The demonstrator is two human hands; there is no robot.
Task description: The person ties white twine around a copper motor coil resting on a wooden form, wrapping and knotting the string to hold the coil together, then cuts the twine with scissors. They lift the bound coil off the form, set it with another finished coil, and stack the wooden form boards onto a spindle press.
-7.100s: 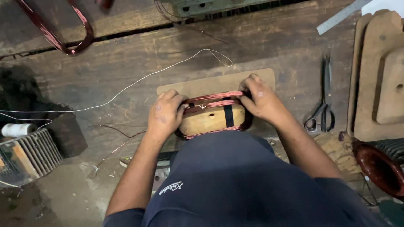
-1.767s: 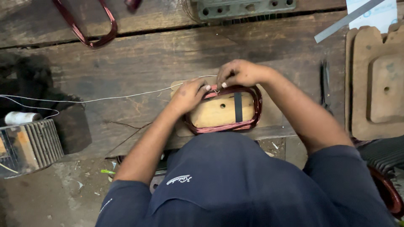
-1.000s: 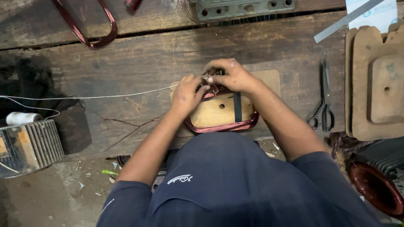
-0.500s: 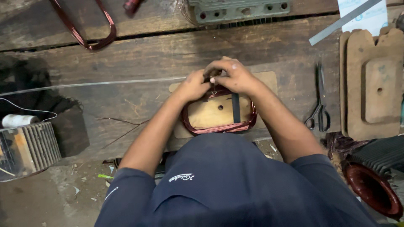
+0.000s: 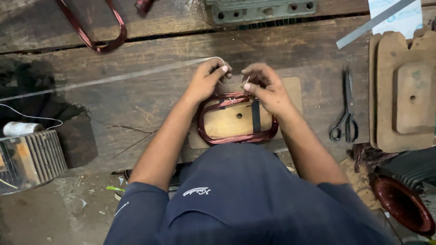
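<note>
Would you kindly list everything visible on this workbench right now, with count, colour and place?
copper wire coil: one, reddish, wrapped around the wooden former at centre
wooden former: one, tan, on a flat board
white thread: one, stretching left from the left hand
scissors: one, black, right of the board
loose coil: one, reddish, top left
thread spool: one, white, far left
wooden templates: stacked, tan, far right
left hand: pinching the thread
right hand: at the coil's top
</note>
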